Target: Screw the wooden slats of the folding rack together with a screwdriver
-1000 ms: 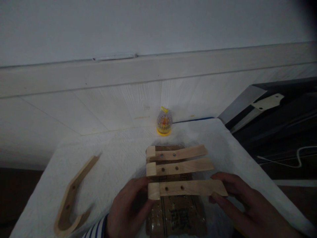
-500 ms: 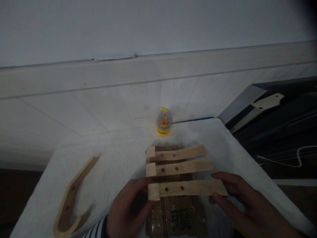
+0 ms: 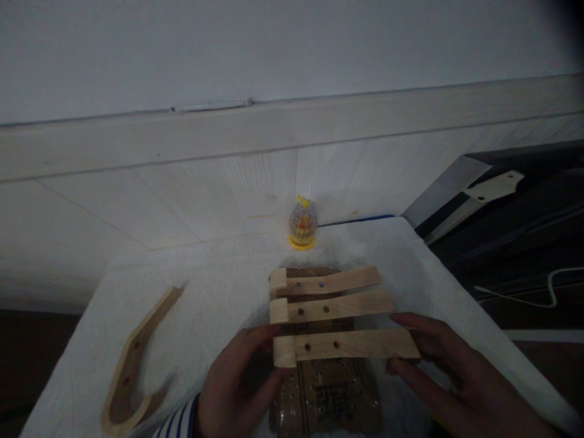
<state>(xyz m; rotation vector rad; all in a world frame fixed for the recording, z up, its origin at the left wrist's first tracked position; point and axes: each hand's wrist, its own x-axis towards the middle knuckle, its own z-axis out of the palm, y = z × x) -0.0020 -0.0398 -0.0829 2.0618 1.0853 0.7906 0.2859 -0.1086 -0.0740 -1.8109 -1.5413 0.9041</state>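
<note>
Three wooden hook pieces lie side by side across a brown board [image 3: 323, 395] on the white cloth [image 3: 219, 292]. My left hand [image 3: 237, 383] pinches the left end of the nearest wooden piece [image 3: 347, 347]. My right hand [image 3: 438, 371] grips its right end with thumb below and fingers above. The middle piece [image 3: 331, 307] and the far piece [image 3: 326, 281] rest untouched just beyond. A fourth wooden hook [image 3: 132, 365] lies alone at the left.
A small clear dome toy with a yellow base [image 3: 302, 224] stands at the cloth's far edge. Pale wooden wall panels rise behind. Dark furniture with a pale bracket [image 3: 490, 188] and a white cable [image 3: 542, 292] sits at the right.
Almost nothing moved. Both hands keep their hold on the nearest piece, which sits a touch closer to the middle piece.
</note>
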